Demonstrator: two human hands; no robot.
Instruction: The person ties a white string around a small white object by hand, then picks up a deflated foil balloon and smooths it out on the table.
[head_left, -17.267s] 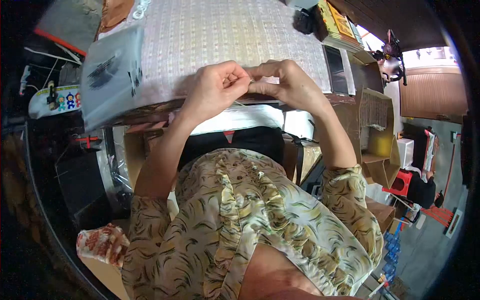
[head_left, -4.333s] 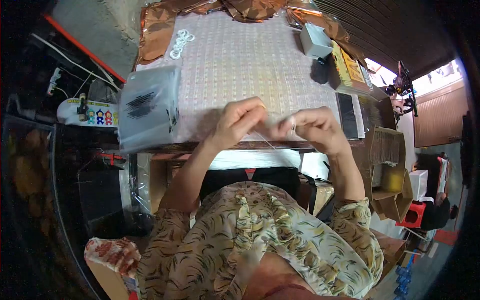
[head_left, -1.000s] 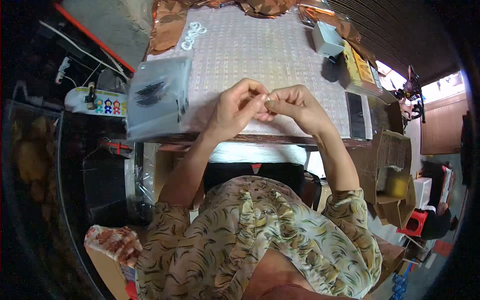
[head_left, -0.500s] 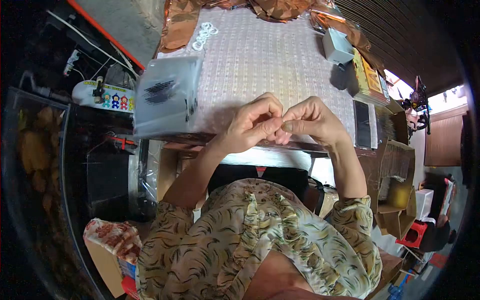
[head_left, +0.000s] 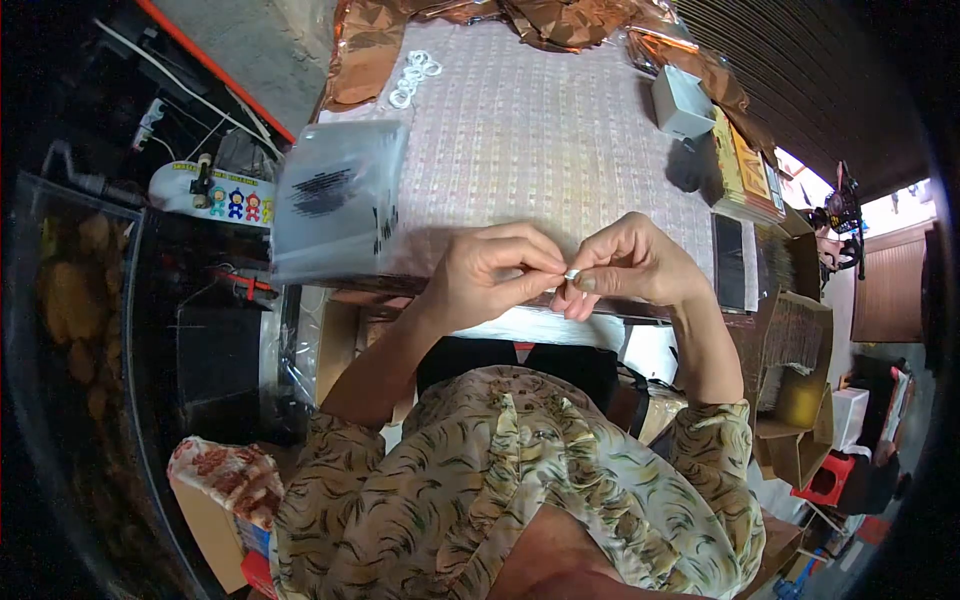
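Both hands meet at the near edge of the cloth-covered table point(head_left: 500, 130). Between their fingertips is a small white item point(head_left: 572, 274), too small to make out fully. My left hand point(head_left: 505, 272) pinches it from the left, thumb and index finger pressed together. From the right, my right hand point(head_left: 625, 270) holds it between thumb and fingers. A stack of clear plastic bags point(head_left: 335, 200) lies to the left of my hands. Several white rings point(head_left: 412, 75) lie in a small group at the table's far left.
A white box point(head_left: 683, 103), a dark object point(head_left: 686, 165), a stack of yellow packages point(head_left: 743, 170) and a black phone-like slab point(head_left: 730, 260) line the right side. Copper-coloured foil point(head_left: 570, 22) borders the far edge. Open cardboard boxes point(head_left: 795, 440) stand at the lower right.
Both hands have moved slightly down and toward the body. The left fingers have straightened somewhat, and a small white item now shows between the fingertips.
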